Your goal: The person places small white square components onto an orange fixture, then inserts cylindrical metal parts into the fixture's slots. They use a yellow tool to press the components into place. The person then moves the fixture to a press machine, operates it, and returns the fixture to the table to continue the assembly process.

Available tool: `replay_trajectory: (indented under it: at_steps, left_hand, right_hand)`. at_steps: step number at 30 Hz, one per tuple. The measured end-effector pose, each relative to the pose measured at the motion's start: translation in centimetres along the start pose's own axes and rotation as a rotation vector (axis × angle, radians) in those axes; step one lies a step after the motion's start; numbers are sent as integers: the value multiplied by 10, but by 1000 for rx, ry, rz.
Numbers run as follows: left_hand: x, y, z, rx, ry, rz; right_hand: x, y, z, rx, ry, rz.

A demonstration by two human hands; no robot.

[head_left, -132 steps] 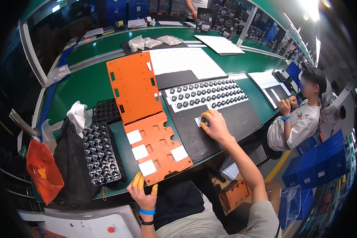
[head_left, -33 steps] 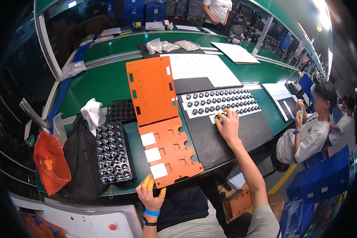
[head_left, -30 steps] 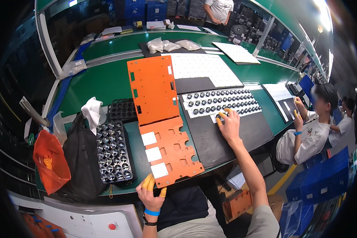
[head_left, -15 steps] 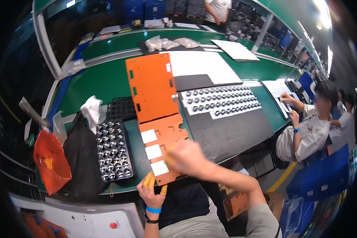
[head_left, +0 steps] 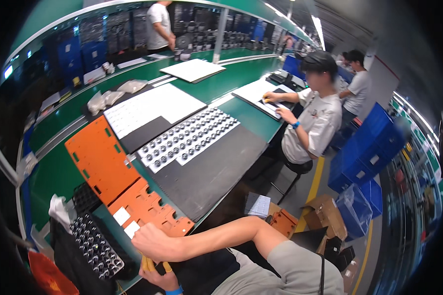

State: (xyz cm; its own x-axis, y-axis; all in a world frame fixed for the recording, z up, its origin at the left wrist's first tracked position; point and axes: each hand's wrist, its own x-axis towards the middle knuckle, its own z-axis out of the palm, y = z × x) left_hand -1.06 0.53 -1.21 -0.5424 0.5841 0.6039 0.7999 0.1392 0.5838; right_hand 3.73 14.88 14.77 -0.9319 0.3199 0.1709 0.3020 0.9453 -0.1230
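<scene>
My right hand [head_left: 156, 243] is closed over the near-left edge of an orange plate [head_left: 155, 212]; whatever its fingers hold is hidden. Just below it, my left hand [head_left: 160, 276] has yellow covers on its bent fingers, whose tips are partly hidden behind my right hand. Two white square cards, one farther off [head_left: 121, 216] and one beside my right hand [head_left: 131, 229], lie on the plate. An orange slotted panel [head_left: 103, 160] extends from the plate's far side. Left of the plate sits a black tray [head_left: 86, 255] with rows of shiny round parts.
White sheets bearing rows of round parts [head_left: 187, 140] lie on a black mat [head_left: 209, 169]. A co-worker [head_left: 315, 113] sits at the right, hands on a white board [head_left: 256, 94]. Blue crates [head_left: 359, 157] and cardboard boxes [head_left: 325, 216] stand on the floor. An orange bag [head_left: 49, 275] hangs at lower left.
The view has swung right, so the table sits farther left and more of the floor shows. My right hand has come down to the plate's near edge, close above my left hand.
</scene>
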Motion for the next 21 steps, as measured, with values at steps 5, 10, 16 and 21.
replay_trajectory:
  at_steps: [5, 10, 16, 21]
  left_hand:
    - [15, 21, -5, 22, 88, 129]
    - [17, 26, -14, 50, 105, 116]
    - [18, 31, -7, 37, 103, 151]
    - [20, 36, -9, 49, 106, 150]
  right_hand:
    - [-22, 60, 0, 127, 172, 255]
    - [-47, 129, 0, 427, 292, 616]
    - [-91, 194, 44, 276, 398, 751]
    - [-92, 195, 39, 359, 472, 786]
